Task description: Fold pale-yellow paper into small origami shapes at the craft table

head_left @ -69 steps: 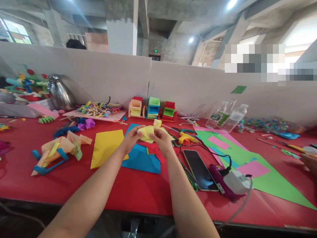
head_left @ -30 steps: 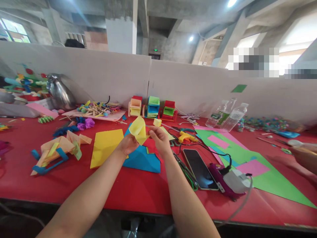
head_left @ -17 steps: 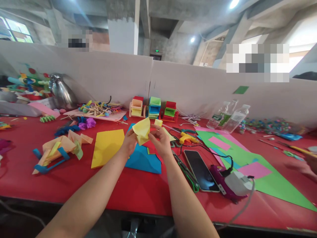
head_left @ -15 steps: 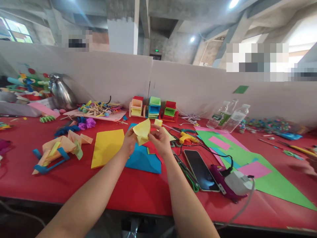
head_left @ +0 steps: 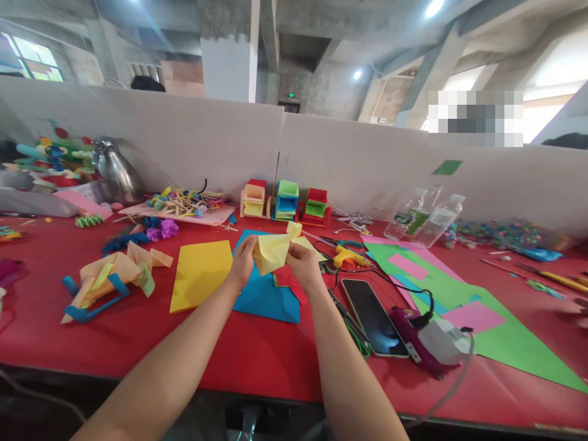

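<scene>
A pale yellow folded paper [head_left: 272, 253] is held up between my two hands, above the blue sheet [head_left: 267, 298]. My left hand [head_left: 243, 262] pinches its left edge, and my right hand [head_left: 303, 263] pinches its right edge. Just behind my right hand is a small pale yellow paper piece [head_left: 294, 229]. Red paper [head_left: 296, 286] lies partly under my right hand. Left of the blue sheet rests a yellow sheet [head_left: 201, 274].
A phone [head_left: 374, 317], a purple power adapter [head_left: 425, 343] and a yellow glue gun [head_left: 350, 256] lie to the right, with cables. Plastic bottles [head_left: 438, 219] and three small paper boxes [head_left: 287, 201] stand behind. A peach paper model [head_left: 110, 275] sits at left.
The pale yellow paper has changed from a raised, curved shape to a flatter, wider one. My right hand has closed in on its right edge.
</scene>
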The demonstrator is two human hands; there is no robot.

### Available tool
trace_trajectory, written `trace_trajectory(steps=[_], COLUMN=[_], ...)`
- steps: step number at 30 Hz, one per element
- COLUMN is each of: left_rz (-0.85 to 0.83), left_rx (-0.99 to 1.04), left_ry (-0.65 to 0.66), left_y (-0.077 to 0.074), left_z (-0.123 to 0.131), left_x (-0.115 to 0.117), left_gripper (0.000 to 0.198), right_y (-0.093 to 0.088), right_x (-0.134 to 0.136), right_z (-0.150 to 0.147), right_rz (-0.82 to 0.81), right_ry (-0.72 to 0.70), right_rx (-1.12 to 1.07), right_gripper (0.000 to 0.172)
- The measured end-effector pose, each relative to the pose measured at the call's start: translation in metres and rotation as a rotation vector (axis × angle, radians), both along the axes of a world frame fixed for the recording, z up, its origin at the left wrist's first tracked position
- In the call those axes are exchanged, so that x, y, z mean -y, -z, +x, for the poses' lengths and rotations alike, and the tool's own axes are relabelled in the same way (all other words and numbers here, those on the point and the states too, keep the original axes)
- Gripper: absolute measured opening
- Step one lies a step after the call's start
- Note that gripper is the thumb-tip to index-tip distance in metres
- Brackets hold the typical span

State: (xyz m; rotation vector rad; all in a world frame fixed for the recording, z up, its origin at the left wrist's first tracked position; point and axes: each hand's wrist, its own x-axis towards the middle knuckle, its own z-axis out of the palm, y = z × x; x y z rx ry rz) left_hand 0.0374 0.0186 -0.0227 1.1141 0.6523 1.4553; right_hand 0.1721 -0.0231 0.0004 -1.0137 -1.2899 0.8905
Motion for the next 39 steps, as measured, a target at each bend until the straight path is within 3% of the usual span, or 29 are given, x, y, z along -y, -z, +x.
trace_trajectory(steps=[13, 17, 22, 29, 34, 39], left_rz=[0.203, 0.3, 0.357, 0.389, 0.434, 0.493], left_rx=[-0.116, -0.218, -0.455, -0.663, -0.828, -1.026], left_ry=[0.022, 0.129, 0.238, 0.098, 0.001, 0.064], left_y=[-0.013, -0.025, -0.033, -0.03, -0.032, -0.044], left_z=[-0.015, -0.027, -0.038, -0.034, -0.025, -0.026], left_x=[0.001, 0.004, 0.006, 0.007, 0.009, 0.005], left_gripper=[0.034, 0.053, 0.051, 0.051, 0.041, 0.032], right_y=[-0.001, -0.001, -0.004, -0.006, -0.009, -0.013], right_x=[0.002, 0.002, 0.004, 0.005, 0.009, 0.015], right_z=[0.003, 0.004, 0.005, 0.002, 0.0, 0.002], right_rz=[0.02, 0.014, 0.02, 0.071, 0.114, 0.129], right_ry=[0.015, 0.019, 0.023, 0.055, 0.181, 0.251], right_rx=[0.071, 0.092, 0.162, 0.323, 0.514, 0.712], right_gripper=[0.016, 0.014, 0.011, 0.017, 0.017, 0.016])
